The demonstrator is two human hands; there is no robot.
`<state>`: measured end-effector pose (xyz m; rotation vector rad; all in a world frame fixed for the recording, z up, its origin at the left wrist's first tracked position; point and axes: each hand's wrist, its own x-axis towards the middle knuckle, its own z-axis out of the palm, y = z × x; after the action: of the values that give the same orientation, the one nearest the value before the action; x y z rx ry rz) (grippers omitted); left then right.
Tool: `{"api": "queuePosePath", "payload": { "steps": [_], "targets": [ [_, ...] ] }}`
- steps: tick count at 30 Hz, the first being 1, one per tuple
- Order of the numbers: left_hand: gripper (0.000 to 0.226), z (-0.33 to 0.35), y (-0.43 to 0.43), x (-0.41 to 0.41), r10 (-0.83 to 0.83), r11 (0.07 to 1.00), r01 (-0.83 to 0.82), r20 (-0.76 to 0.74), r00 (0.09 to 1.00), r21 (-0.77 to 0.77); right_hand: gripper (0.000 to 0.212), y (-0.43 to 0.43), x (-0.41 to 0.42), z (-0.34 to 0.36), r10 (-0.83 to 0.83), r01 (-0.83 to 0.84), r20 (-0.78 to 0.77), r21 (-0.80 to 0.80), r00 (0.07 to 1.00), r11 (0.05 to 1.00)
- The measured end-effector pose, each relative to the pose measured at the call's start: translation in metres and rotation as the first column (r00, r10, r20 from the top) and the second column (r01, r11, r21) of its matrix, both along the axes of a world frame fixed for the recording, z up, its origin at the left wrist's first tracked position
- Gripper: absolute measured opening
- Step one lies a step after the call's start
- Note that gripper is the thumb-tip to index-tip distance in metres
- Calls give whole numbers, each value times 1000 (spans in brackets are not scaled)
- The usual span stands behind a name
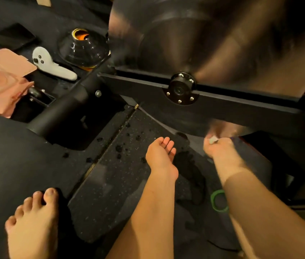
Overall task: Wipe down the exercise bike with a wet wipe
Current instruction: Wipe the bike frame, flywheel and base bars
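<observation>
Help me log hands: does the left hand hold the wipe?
No; the left hand is open, the right hand pinches the wipe.

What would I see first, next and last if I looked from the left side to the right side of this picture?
pink wipes pack → white controller → black cone-shaped thing → left hand, open → right hand pinching the wet wipe

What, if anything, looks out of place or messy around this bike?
Small black crumbs lie scattered on the speckled floor mat just left of the open left hand, like loose debris. A white game controller and a green ring lie loose nearby.
</observation>
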<state>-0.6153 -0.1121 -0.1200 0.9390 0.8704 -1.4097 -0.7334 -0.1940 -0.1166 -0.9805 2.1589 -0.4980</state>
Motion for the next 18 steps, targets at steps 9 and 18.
{"api": "queuePosePath", "payload": {
  "steps": [9, 18],
  "targets": [
    [34, -2, -4, 10, 34, 998, -28, 88, 996, -64, 48, -5, 65, 6, -45, 45, 146, 2, 988, 999],
    [30, 15, -13, -6, -164, 956, 144, -57, 985, -256, 21, -19, -38, 82, -340, 798, 938, 157, 63, 582]
  ]
}}
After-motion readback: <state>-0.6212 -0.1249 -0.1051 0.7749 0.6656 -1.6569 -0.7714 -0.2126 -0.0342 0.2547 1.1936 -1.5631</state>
